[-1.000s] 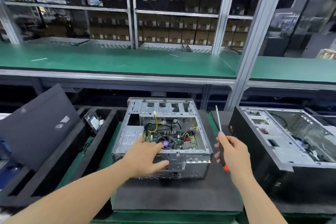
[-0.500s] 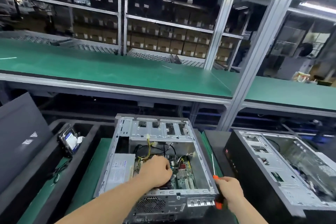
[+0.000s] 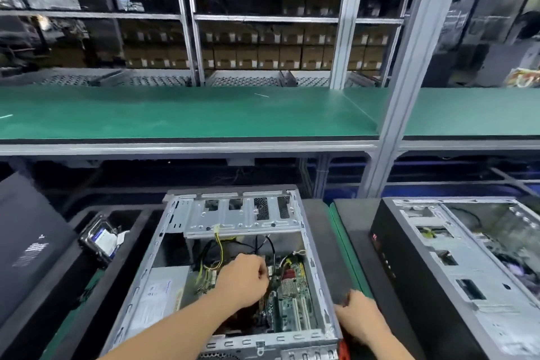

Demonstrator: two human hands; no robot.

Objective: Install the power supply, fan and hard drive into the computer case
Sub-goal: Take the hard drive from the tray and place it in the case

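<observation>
The open silver computer case (image 3: 317,275) lies on a dark foam mat, with its motherboard (image 3: 292,298) showing. A silver power supply (image 3: 162,295) sits in its left side. My left hand (image 3: 244,282) is inside the case over the board, fingers curled on a black cable (image 3: 271,248) among the wires. No fan shows; the hand hides part of the board. My right hand (image 3: 361,320) is low beside the case's right wall and grips the orange-handled screwdriver (image 3: 344,348), mostly hidden. A hard drive (image 3: 102,240) lies in the foam tray on the left.
A second open case with a black shell (image 3: 455,269) stands close on the right. A black side panel (image 3: 26,245) leans at far left beside the foam tray (image 3: 73,286). A green shelf (image 3: 204,114) with aluminium posts (image 3: 394,102) runs above the work area.
My left hand moved from the case's near rim into the case among the cables. My right hand lowered the screwdriver from upright to beside the case. The view tilted up.
</observation>
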